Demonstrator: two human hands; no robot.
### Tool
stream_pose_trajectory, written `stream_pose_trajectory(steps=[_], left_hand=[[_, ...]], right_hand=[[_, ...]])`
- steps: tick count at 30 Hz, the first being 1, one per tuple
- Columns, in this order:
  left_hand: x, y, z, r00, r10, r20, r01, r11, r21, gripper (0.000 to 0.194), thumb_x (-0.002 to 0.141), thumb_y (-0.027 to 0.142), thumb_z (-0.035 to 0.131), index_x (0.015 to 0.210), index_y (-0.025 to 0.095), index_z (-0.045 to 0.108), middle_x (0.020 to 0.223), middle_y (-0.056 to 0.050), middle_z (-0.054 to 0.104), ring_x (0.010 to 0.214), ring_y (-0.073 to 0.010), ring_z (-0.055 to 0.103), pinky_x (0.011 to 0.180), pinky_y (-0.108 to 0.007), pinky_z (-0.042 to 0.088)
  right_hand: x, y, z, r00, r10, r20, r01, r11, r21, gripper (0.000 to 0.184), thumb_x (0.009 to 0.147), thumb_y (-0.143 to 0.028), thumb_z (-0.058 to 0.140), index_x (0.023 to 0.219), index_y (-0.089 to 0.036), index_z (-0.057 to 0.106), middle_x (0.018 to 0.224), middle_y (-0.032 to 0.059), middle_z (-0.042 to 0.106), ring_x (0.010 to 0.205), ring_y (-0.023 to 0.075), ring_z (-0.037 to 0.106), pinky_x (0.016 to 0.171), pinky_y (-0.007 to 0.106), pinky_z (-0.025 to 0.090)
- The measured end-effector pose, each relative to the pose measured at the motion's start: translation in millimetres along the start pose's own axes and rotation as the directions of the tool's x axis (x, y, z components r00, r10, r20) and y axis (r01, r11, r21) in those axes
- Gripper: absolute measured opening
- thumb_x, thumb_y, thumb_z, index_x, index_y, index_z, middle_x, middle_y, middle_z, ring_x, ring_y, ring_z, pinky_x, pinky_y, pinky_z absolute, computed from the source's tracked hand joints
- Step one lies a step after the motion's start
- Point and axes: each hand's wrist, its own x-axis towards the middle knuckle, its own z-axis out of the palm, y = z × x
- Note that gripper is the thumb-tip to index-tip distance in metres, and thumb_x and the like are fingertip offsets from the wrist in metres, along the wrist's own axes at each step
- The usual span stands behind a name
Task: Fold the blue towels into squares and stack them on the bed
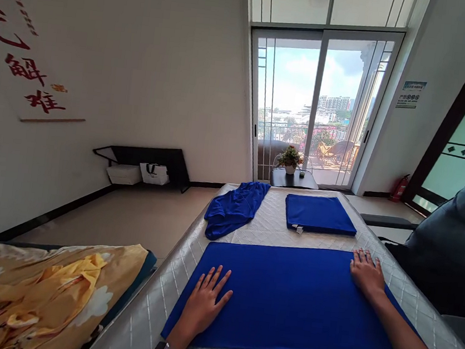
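A: How do the fabrics lie?

B: The folded blue cloth [320,213] sits flat in a neat rectangle at the far side of the mattress [271,224], a white tag [298,228] at its near edge. Beside it, the crumpled blue cloth [232,208] is loose and unfolded.

A: And the one nearest the person?

B: The spread blue cloth [284,309] lies smooth on the mattress, a wide panel without further folds across it; its layers can't be counted. The left hand [203,305] rests on its left part, fingers spread apart. The right hand [368,274] touches its far right corner, fingers slightly apart. Neither grips anything.

A: Any containers?

B: A white pot [290,170] holds a flowering plant [290,155]. By the wall stand a white bag [153,175] and a pale box [124,174]; their contents can't be seen.
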Motion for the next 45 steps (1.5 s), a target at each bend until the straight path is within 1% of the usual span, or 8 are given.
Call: stream_pose_trajectory(steps=[5, 9, 13, 18, 28, 34, 40, 45], left_hand=[[-1, 1, -2.4, 1.000, -0.010, -0.010, 0.009, 1.000, -0.015, 0.062, 0.100, 0.064, 0.032, 0.156, 0.038, 0.027, 0.165, -0.001, 0.027, 0.153, -0.0278, 0.024, 0.123, -0.053, 0.022], [-3, 2, -4.4, 1.000, -0.005, -0.012, 0.005, 1.000, -0.015, 0.062, 0.100, 0.064, 0.032, 0.156, 0.038, 0.027, 0.166, -0.001, 0.025, 0.153, -0.0275, 0.023, 0.123, -0.053, 0.022], [-3, 5, -7.8, 1.000, -0.019, 0.006, 0.019, 1.000, -0.011, 0.062, 0.100, 0.064, 0.030, 0.156, 0.037, 0.026, 0.166, -0.001, 0.025, 0.153, -0.0268, 0.021, 0.124, -0.053, 0.022], [-3, 4, -6.2, 1.000, -0.021, 0.018, 0.021, 1.000, -0.017, 0.062, 0.100, 0.063, 0.030, 0.156, 0.037, 0.026, 0.166, -0.002, 0.024, 0.154, -0.0272, 0.020, 0.124, -0.054, 0.021], [1, 3, -0.5, 1.000, -0.016, 0.009, 0.016, 1.000, 0.010, 0.061, 0.100, 0.062, 0.034, 0.156, 0.038, 0.026, 0.166, 0.000, 0.023, 0.153, -0.0270, 0.021, 0.124, -0.054, 0.021], [3, 4, -5.0, 0.999, -0.017, 0.030, 0.016, 1.000, 0.013, 0.062, 0.101, 0.060, 0.036, 0.157, 0.035, 0.026, 0.166, -0.002, 0.023, 0.153, -0.0279, 0.019, 0.124, -0.055, 0.021], [11, 95, -17.9, 0.977, 0.211, -0.013, -0.211, 0.971, -0.110, 0.057, 0.105, 0.051, 0.029, 0.158, 0.035, 0.019, 0.166, 0.000, 0.024, 0.153, -0.0239, 0.024, 0.123, -0.052, 0.029], [4, 189, -10.6, 0.828, 0.560, -0.028, -0.550, 0.803, -0.228, 0.064, 0.103, 0.052, 0.036, 0.159, 0.040, 0.008, 0.167, 0.003, 0.012, 0.154, -0.0245, 0.020, 0.124, -0.051, 0.027]], right_hand=[[-50, -83, -40, 0.986, -0.152, -0.064, 0.161, 0.973, 0.168, 0.061, 0.099, -0.029, 0.024, 0.152, -0.007, 0.041, 0.164, 0.0139, 0.029, 0.154, 0.0275, 0.015, 0.125, 0.049, 0.004], [-110, -169, -60, 0.900, -0.436, 0.031, 0.381, 0.817, 0.434, 0.068, 0.102, -0.052, 0.020, 0.160, -0.018, 0.025, 0.166, 0.0054, 0.018, 0.154, 0.0241, 0.014, 0.125, 0.050, 0.010], [-143, -201, -65, 0.832, -0.549, 0.086, 0.433, 0.738, 0.518, 0.075, 0.100, -0.063, 0.018, 0.162, -0.020, 0.015, 0.167, 0.0034, 0.009, 0.155, 0.0240, 0.007, 0.126, 0.050, 0.005], [-141, -158, -52, 0.866, -0.479, 0.143, 0.365, 0.802, 0.474, 0.075, 0.100, -0.064, 0.015, 0.161, -0.020, 0.016, 0.168, 0.0029, 0.011, 0.155, 0.0224, 0.007, 0.126, 0.050, 0.005], [-110, 37, 20, 0.991, -0.046, 0.127, 0.019, 0.978, 0.207, 0.085, 0.090, -0.062, 0.018, 0.157, -0.013, 0.034, 0.165, 0.0086, 0.025, 0.153, 0.0271, 0.020, 0.124, 0.052, 0.016], [-106, 61, 36, 0.996, -0.019, 0.088, 0.002, 0.982, 0.190, 0.085, 0.089, -0.060, 0.018, 0.157, -0.012, 0.034, 0.165, 0.0083, 0.026, 0.153, 0.0263, 0.020, 0.124, 0.051, 0.017], [-108, 54, 34, 0.996, 0.002, 0.090, -0.021, 0.977, 0.213, 0.086, 0.088, -0.062, 0.018, 0.156, -0.013, 0.036, 0.165, 0.0072, 0.027, 0.153, 0.0260, 0.021, 0.124, 0.049, 0.014], [-110, 55, 32, 0.998, 0.015, 0.059, -0.028, 0.970, 0.240, 0.086, 0.088, -0.061, 0.017, 0.158, -0.013, 0.031, 0.166, 0.0071, 0.026, 0.153, 0.0246, 0.020, 0.124, 0.048, 0.015]])
